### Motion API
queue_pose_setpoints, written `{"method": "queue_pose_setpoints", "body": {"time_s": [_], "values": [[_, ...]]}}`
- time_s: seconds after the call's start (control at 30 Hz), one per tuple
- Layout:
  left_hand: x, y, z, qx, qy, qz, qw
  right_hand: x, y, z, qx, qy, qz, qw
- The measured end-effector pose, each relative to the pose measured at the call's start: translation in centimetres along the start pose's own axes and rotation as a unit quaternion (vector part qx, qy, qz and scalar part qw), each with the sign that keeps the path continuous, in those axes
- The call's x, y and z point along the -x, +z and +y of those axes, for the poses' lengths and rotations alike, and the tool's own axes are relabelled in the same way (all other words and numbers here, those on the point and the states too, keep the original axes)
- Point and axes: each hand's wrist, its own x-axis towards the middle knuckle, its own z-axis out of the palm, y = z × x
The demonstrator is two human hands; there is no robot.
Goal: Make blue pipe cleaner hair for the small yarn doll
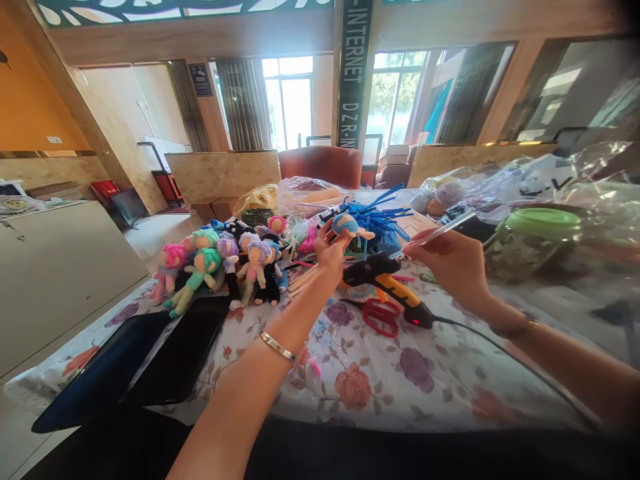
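Note:
My left hand [331,248] is closed around a small doll [345,225] with blue hair and pale limbs, held up over the middle of the table. Between the thumb and fingers of my right hand [453,267] is a clear glue stick [453,227], its upper part sticking up to the right. The lower end of the stick is at the back of a black and yellow glue gun [400,293], which lies on the table with a red light lit on its handle. Red-handled scissors [381,317] lie beside the gun, partly beneath it.
Several finished-looking dolls [203,267] with coloured hair crowd the left side. Two dark flat trays [175,353] lie in front of them. Blue pipe cleaners [385,217] are heaped at the back. A green-lidded jar [537,243] and plastic bags [530,177] stand right. The gun's cord [500,347] crosses the floral cloth [360,380].

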Motion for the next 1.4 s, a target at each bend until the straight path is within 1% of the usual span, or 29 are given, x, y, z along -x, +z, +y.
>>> {"method": "queue_pose_setpoints", "body": {"time_s": [0.07, 0.13, 0.23, 0.3, 0.4, 0.57, 0.67, 0.77, 0.83, 0.9, 0.93, 1.0, 1.07, 1.1, 1.17, 1.23, 1.3, 1.33, 1.4], "values": [[-0.2, 0.2, -0.8, -0.003, -0.013, 0.003, 1.0, 0.1, -0.1, -0.3, 0.009, -0.003, -0.006, 1.0], [-0.1, 0.4, -1.5, -0.01, -0.028, -0.006, 1.0, 0.2, -0.1, -0.5, 0.022, -0.012, -0.02, 0.999], [0.3, 0.5, -1.9, -0.011, -0.037, -0.018, 0.999, 0.2, 0.0, -0.8, 0.042, -0.031, -0.044, 0.998], [0.6, 0.6, -1.8, -0.005, -0.044, -0.023, 0.999, 0.1, 0.1, -0.9, 0.042, -0.035, -0.057, 0.997], [0.9, 0.7, -1.4, 0.007, -0.053, -0.023, 0.998, -0.1, 0.2, -0.8, 0.025, -0.018, -0.069, 0.997], [1.2, 0.9, -1.3, 0.036, -0.068, -0.005, 0.997, -0.3, -0.2, -0.7, 0.023, 0.022, -0.086, 0.996], [1.1, 1.0, -1.3, 0.039, -0.072, 0.003, 0.997, -0.3, -0.2, -0.6, 0.006, 0.028, -0.092, 0.995], [0.8, 1.1, -0.8, 0.049, -0.084, 0.019, 0.995, -0.2, 0.1, 0.0, -0.026, 0.015, -0.096, 0.995], [0.5, 0.9, -0.1, 0.066, -0.093, 0.027, 0.993, -0.1, 0.2, 0.8, -0.018, 0.032, -0.127, 0.991], [0.2, 0.4, 1.0, 0.077, -0.09, 0.025, 0.993, 0.0, 0.3, 1.7, 0.027, 0.073, -0.197, 0.977], [0.1, 0.0, 1.6, 0.081, -0.09, 0.035, 0.992, 0.0, 0.3, 2.1, 0.055, 0.091, -0.246, 0.963], [-0.1, -1.4, 2.9, 0.078, -0.09, 0.029, 0.992, 0.0, 0.6, 3.0, 0.1, 0.106, -0.339, 0.929], [-0.2, -3.0, 4.0, 0.068, -0.083, 0.044, 0.993, 0.1, 1.0, 3.5, 0.128, 0.115, -0.399, 0.901], [-0.2, -3.9, 4.5, 0.058, -0.075, 0.041, 0.995, 0.1, 1.4, 3.7, 0.127, 0.121, -0.415, 0.892], [-0.1, -5.5, 5.0, 0.033, -0.059, 0.024, 0.997, 0.4, 2.1, 3.8, 0.093, 0.133, -0.428, 0.889], [0.0, -6.7, 5.0, 0.016, -0.051, 0.004, 0.999, 0.6, 2.9, 3.8, 0.034, 0.138, -0.409, 0.902], [0.2, -7.5, 4.6, -0.004, -0.051, 0.0, 0.999, 0.8, 3.4, 3.7, -0.009, 0.139, -0.376, 0.916], [0.3, -7.7, 4.4, -0.011, -0.054, -0.008, 0.998, 0.9, 3.5, 3.6, -0.02, 0.14, -0.362, 0.921], [0.6, -7.9, 3.9, -0.021, -0.053, -0.007, 0.998, 1.1, 3.4, 3.4, -0.03, 0.147, -0.345, 0.926]]}}
